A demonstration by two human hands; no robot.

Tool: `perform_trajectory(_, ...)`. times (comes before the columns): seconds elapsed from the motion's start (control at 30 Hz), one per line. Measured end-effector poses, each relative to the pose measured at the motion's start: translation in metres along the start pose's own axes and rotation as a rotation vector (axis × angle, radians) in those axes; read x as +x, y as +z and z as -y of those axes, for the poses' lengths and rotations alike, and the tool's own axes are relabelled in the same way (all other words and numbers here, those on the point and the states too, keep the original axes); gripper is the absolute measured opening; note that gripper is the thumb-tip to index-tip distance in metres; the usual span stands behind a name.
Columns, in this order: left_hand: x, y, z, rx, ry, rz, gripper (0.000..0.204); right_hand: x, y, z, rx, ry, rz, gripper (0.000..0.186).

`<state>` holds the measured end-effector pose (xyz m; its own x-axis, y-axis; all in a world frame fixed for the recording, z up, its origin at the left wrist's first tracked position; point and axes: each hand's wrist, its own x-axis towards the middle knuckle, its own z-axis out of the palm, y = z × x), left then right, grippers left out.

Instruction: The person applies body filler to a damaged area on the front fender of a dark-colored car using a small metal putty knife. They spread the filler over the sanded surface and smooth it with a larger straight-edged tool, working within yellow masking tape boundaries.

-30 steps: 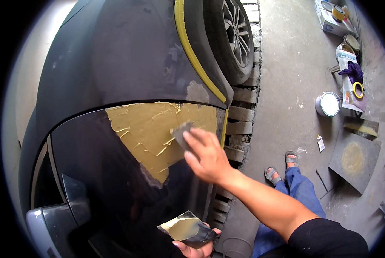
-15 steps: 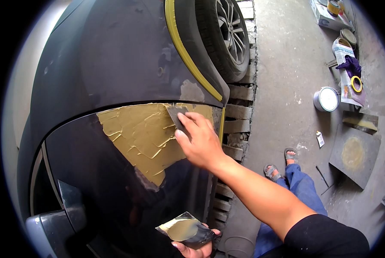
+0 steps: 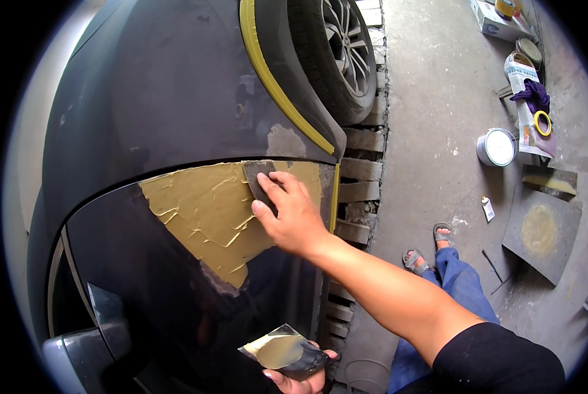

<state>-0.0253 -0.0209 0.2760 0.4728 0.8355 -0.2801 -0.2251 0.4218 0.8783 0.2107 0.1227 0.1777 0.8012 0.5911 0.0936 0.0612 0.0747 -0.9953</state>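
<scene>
Yellow-tan body filler [image 3: 205, 207] covers a wedge of the dark car door [image 3: 136, 256], its surface marked with ridges and raised lines. My right hand [image 3: 291, 213] grips a dark grey flat spreader [image 3: 258, 178], whose edge rests on the filler close to the panel gap. Fingers and thumb pinch the spreader from both sides. At the bottom, my left hand [image 3: 300, 382] holds a mixing plate [image 3: 300, 358] with a smear of filler [image 3: 277, 351] on it. The plate is tilted, and part of the left hand is hidden beneath it.
Yellow masking tape [image 3: 268, 72] edges the wheel arch beside the wheel [image 3: 343, 46]. A side mirror [image 3: 87, 358] juts out at lower left. On the floor at right are a white-topped can [image 3: 497, 148], a small tube [image 3: 488, 209] and a dark board [image 3: 542, 233].
My right hand and the spreader have slid slightly left over the filler. The whole view has shifted a little too. My left hand still holds the plate in the same place.
</scene>
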Motion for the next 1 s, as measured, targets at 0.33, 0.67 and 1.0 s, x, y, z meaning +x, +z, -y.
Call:
perform_trajectory(0.33, -0.003, 0.003, 0.0, 0.028, -0.007, -0.026, 0.064, -0.008, -0.008, -0.023, -0.04, -0.002, 0.01, 0.045)
perform_trajectory(0.67, -0.006, -0.003, 0.006, 0.055, -0.033, -0.077, 0.064, -0.1, -0.001, -0.032, 0.005, -0.078, 0.181, 0.049)
perform_trajectory(1.0, -0.008, -0.011, 0.016, -0.052, -0.056, -0.027, 0.063, -0.053, 0.009, -0.055, 0.0, -0.025, 0.045, 0.047)
